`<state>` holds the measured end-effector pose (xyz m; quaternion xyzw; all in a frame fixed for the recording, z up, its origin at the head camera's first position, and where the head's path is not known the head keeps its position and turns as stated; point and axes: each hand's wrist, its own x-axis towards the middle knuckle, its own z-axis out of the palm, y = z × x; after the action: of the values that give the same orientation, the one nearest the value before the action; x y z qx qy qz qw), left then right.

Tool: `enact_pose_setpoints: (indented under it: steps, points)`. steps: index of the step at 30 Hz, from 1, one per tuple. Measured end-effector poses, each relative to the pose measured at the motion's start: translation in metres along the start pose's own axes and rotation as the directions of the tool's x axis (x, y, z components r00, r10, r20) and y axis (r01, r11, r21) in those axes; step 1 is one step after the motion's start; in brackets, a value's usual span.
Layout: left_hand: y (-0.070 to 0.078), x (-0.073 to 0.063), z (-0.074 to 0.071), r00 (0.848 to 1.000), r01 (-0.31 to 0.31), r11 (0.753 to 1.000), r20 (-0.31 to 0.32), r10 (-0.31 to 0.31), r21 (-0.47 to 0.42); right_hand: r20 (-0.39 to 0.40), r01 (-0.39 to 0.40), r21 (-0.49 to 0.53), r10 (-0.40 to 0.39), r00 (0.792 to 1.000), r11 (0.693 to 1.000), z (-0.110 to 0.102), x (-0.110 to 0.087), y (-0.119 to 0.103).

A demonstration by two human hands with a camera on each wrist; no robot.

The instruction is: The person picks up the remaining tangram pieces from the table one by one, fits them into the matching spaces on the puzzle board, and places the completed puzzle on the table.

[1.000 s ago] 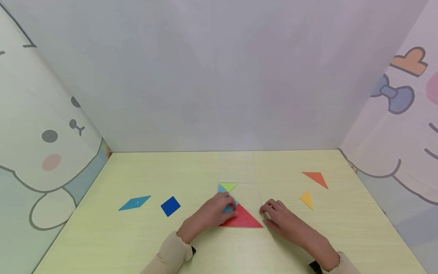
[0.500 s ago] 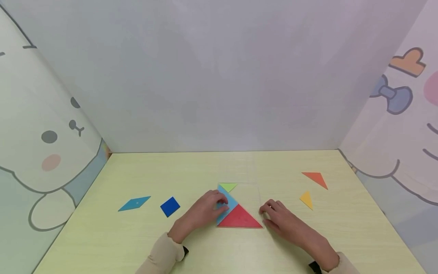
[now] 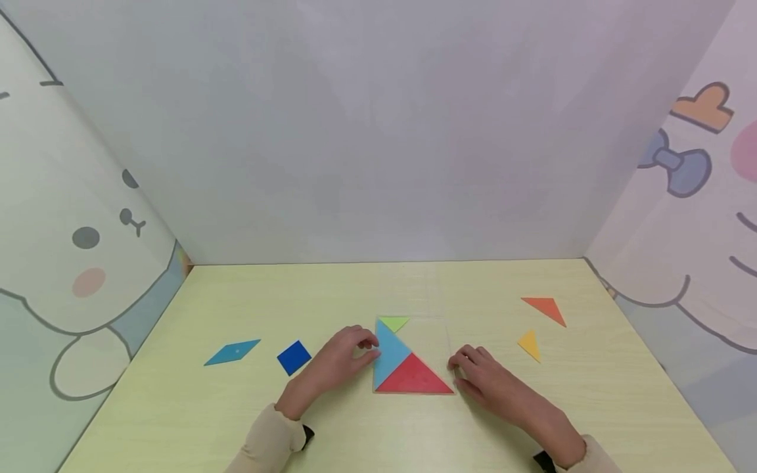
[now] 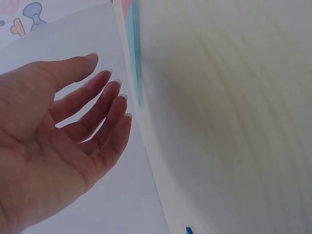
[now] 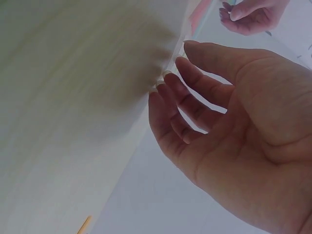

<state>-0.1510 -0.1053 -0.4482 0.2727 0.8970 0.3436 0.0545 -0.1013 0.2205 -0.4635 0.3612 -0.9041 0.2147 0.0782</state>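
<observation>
On the table lie a large light-blue triangle (image 3: 389, 353) and a large red triangle (image 3: 415, 377), edge to edge. A small green triangle (image 3: 394, 323) touches the blue one's upper tip. My left hand (image 3: 342, 357) hovers at the blue triangle's left edge, fingers loosely bent and holding nothing; the left wrist view shows bare space between its thumb and fingers. Right of the red triangle, my right hand (image 3: 487, 381) has its fingertips at the table by a faint transparent sheet's edge. Its fingers curve loosely with nothing in them, as the right wrist view shows.
A dark-blue square (image 3: 294, 357) and a blue parallelogram (image 3: 233, 352) lie to the left. On the right are an orange triangle (image 3: 547, 309) and a small yellow triangle (image 3: 531, 345). A pale wall (image 3: 378, 131) rises behind the wooden table (image 3: 177, 414).
My left hand has drawn back leftward off the light-blue triangle, uncovering it and part of the red one. The right hand stays where it was.
</observation>
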Motion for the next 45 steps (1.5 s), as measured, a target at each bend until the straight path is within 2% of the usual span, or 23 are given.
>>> enact_pose_setpoints:
  steps: [10,16,21,30,37,45]
  points:
    - [-0.006,-0.005,-0.006,0.993,0.086,0.996,-0.085,-0.085,0.003,-0.006,-0.005,-0.006,0.005,1.0,1.0,0.001,0.0,0.0]
    - [-0.007,-0.006,-0.01,0.981,0.139,0.99,-0.139,-0.136,0.01,-0.012,0.001,-0.01,-0.001,1.0,1.0,0.002,0.0,0.001]
    - [-0.01,-0.007,-0.013,0.971,0.159,0.987,-0.182,-0.152,0.021,-0.016,0.003,-0.014,-0.004,1.0,1.0,0.002,0.0,0.0]
    - [-0.016,-0.011,-0.02,0.963,0.157,0.987,-0.228,-0.144,0.043,-0.03,0.024,-0.019,-0.025,0.999,1.0,0.002,0.0,0.001]
    - [-0.022,-0.013,-0.023,0.961,0.163,0.985,-0.236,-0.146,0.054,-0.031,0.035,-0.012,-0.035,0.999,0.999,0.0,0.001,0.0]
    - [-0.025,-0.015,-0.025,0.961,0.142,0.988,-0.246,-0.125,0.055,-0.035,0.03,-0.012,-0.031,0.999,0.999,0.0,0.001,-0.001]
